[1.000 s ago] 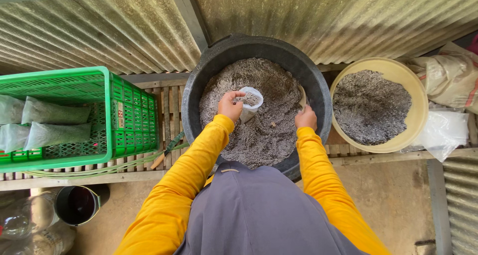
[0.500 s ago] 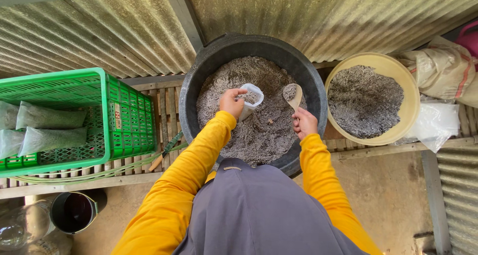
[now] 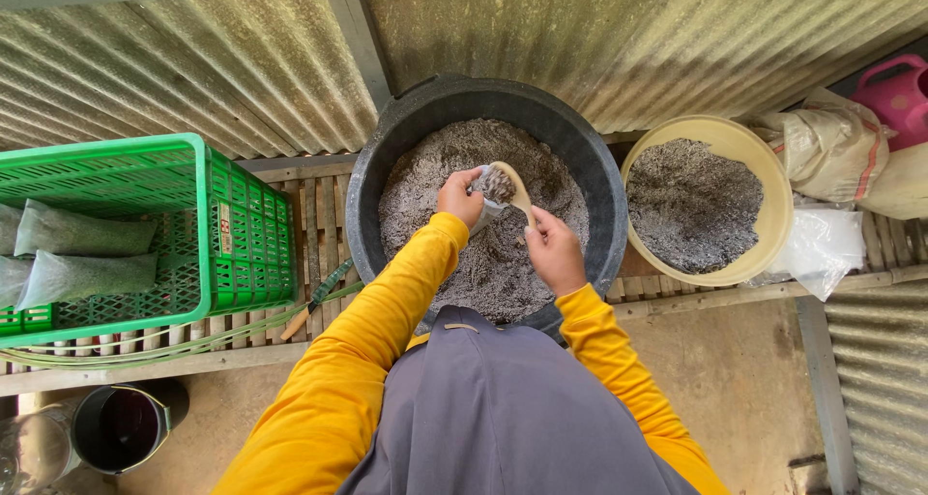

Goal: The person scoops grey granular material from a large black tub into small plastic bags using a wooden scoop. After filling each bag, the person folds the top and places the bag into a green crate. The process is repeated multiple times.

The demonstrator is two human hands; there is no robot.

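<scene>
Small clear plastic bag (image 3: 486, 208): mouth open, held upright over the middle of the black tub (image 3: 387, 166). Tan scoop (image 3: 510, 188): loaded with grey granular mix (image 3: 503, 263), bowl tilted at the bag mouth, touching it. Tub roughly half full of the same mix.

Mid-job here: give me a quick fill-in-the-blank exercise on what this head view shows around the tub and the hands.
1. The right hand holds a scoop loaded with grey ____.
2. The left hand holds a small clear bag over the big ____ tub.
3. The filled bags lie in the ____ crate.
4. The yellow basin sits to the tub's ____.

Missing words: mix; black; green; right
</scene>
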